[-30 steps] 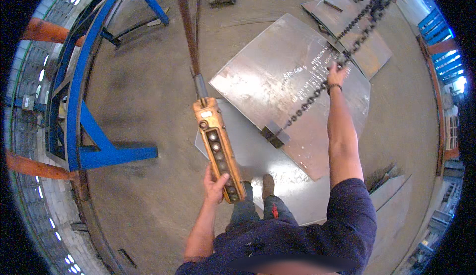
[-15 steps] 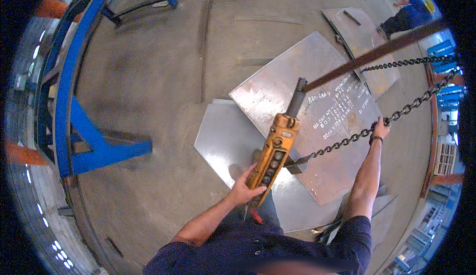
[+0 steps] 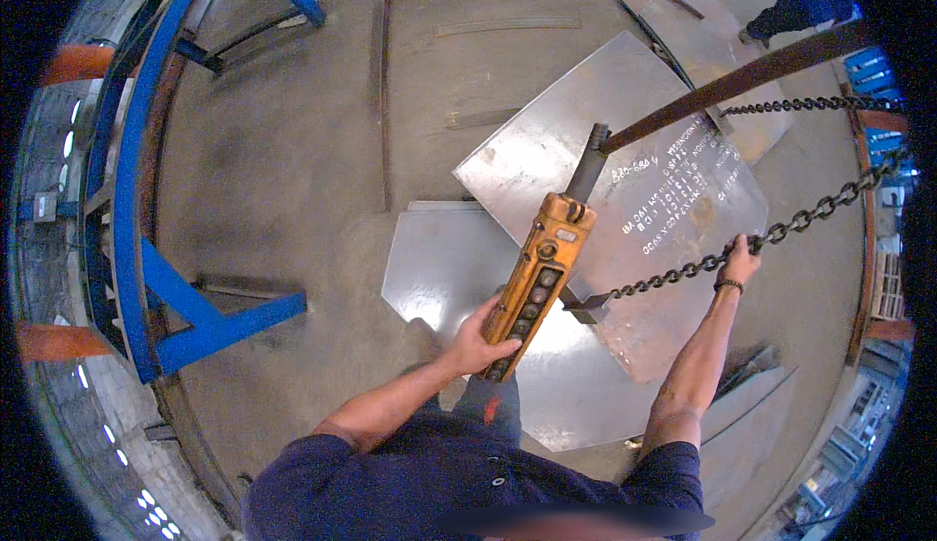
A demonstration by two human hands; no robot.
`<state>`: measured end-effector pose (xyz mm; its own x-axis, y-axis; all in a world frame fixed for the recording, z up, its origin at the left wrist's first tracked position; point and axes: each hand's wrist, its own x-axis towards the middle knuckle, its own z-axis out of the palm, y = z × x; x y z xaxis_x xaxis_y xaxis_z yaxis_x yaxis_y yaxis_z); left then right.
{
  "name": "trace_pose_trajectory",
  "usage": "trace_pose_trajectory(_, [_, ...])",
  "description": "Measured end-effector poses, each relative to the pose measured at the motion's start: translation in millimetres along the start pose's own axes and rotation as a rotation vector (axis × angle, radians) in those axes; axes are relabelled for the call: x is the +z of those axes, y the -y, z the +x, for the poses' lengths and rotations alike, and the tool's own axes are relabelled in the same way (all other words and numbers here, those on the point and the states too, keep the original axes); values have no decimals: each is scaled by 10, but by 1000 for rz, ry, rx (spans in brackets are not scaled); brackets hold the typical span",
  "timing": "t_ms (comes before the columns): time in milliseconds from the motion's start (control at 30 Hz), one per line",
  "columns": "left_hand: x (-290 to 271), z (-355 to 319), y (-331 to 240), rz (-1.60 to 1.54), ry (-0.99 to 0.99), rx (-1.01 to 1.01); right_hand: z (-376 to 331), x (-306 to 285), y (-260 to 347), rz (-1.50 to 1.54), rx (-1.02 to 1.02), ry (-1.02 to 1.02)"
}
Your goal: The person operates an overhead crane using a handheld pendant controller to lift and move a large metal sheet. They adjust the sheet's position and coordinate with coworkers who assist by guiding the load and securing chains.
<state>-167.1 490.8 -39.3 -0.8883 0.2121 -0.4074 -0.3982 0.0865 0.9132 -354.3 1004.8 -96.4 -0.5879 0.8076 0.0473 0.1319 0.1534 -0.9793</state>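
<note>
So the left hand [image 3: 478,344] wraps its fingers round a yellow remote [image 3: 518,297] (chunky thing) out front, while the right hand [image 3: 742,262] curls its fingers round a chain [image 3: 802,219] over the big metal plate [image 3: 586,131].

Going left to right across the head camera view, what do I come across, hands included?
Blue metal frame, long dark strip along the floor, yellow remote held in the left hand, right hand gripping a chain, wooden pallet.
</note>
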Motion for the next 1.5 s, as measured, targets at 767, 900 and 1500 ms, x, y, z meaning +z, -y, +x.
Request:
trace_pose_trajectory(767, [536, 395, 592, -286, -232, 295, -181, 189, -169, 51, -187, -15])
trace_pose_trajectory(900, [522, 443, 747, -320, -243, 277, -155, 135, -280, 7, -220, -4])
trace_pose_trajectory(1500, [1624, 332, 208, -636, -221, 247, -286, 212, -124, 124, -288, 176])
